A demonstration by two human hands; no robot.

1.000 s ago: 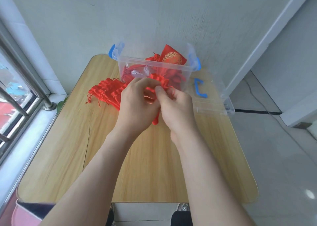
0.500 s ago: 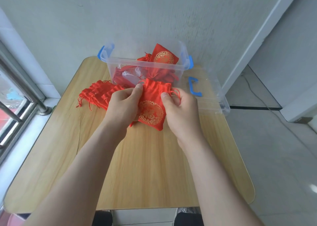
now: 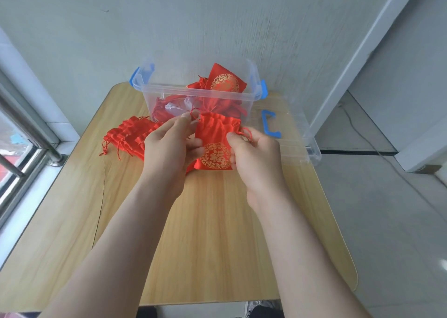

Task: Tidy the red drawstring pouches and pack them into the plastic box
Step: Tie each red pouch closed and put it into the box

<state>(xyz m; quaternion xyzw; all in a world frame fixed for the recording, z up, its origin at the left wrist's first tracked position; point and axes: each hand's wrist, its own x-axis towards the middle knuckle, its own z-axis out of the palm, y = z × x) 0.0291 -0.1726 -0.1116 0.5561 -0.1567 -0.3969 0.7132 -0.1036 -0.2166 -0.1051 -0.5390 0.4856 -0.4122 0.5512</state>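
One red pouch (image 3: pixel 216 141) hangs just in front of the single plastic box (image 3: pixel 198 94), between two hands. The left hand (image 3: pixel 169 148) and right hand (image 3: pixel 256 155) each pinch a drawstring. A pile of pouches (image 3: pixel 130 136), too overlapped to count, lies left of the box, with more inside.

a red satin pouch (image 3: pixel 216 137) with a round gold emblem is held upright, gathered mouth up, the left hand (image 3: pixel 172 146) pinching its cord at the upper left and the right hand (image 3: pixel 257 153) pinching the cord loop at its right. behind it the clear plastic box (image 3: pixel 183 89) with blue latches stands open, holding jumbled red pouches (image 3: pixel 225 82). more pouches (image 3: pixel 130 137) lie overlapped just left of the box's front.
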